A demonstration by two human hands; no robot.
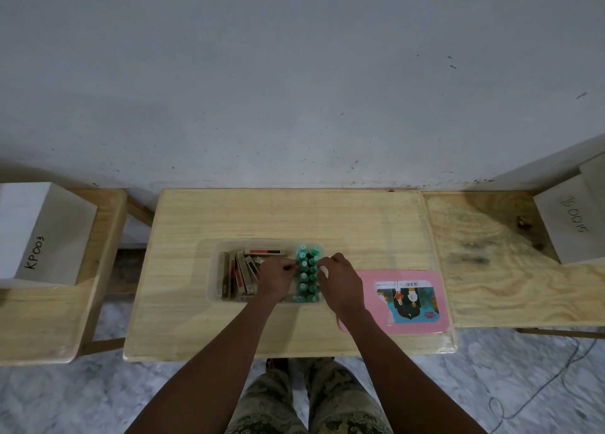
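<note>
Seemingly nearly done: green-capped bottles (303, 286) fill 2 rows inside the clear container (211, 286); left hand (276, 278) and right hand (340, 281) curl beside them, grip untellable.

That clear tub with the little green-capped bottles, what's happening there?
A person at a wooden table has both hands down in the clear tub. The left hand and the right hand meet at the green-capped bottles, which stand packed in rows on the tub's right side; whether either hand actually grips one is hard to tell. The tub's left side holds slim brown boxes. A pink lid lies flat on the table just right of the tub.
</note>
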